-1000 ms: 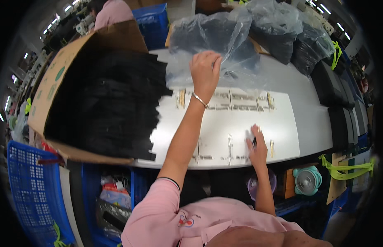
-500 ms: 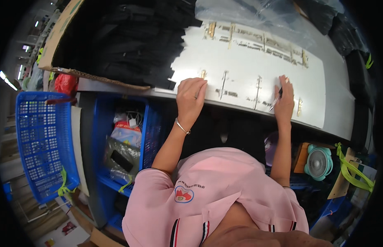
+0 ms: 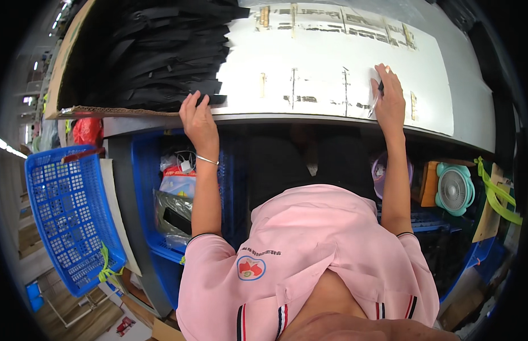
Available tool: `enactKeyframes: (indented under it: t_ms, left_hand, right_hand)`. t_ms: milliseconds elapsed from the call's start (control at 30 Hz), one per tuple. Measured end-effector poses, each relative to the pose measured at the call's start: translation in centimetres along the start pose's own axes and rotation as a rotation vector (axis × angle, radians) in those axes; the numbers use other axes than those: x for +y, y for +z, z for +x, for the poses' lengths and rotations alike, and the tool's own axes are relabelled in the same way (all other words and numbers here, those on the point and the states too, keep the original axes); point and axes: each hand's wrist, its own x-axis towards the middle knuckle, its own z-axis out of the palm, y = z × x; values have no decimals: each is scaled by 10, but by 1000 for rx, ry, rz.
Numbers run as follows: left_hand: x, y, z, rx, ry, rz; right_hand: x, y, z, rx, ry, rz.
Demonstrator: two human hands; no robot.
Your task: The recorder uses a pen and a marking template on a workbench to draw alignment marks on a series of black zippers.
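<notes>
Head view: flat black strips [image 3: 173, 57], smooth white board [image 3: 320, 59]

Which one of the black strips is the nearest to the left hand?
The lowest black strip, whose end sticks out over the white board right at the left hand; the other strips lie farther up in the picture.

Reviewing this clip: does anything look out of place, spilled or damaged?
Nothing plainly spilled or broken. The black strips look untidy: their uneven ends stick out past the cardboard box over the left side of the white board. Dark, patchy marks on the board also look smudged or worn.
</notes>
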Motion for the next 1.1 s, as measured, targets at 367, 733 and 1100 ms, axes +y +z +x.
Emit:
enactKeyframes:
  t_ms: [367,733,1100]
  left_hand:
    - [25,16,36,-7,46,-138]
    - [88,62,37,-114,189,-290]
    - [215,87,51,-374,222,-774]
  right_hand:
    - [6,3,-1,45,-10,79]
    - [6,5,-1,63,-13,83]
    - [-34,-9,-29,326,-27,259]
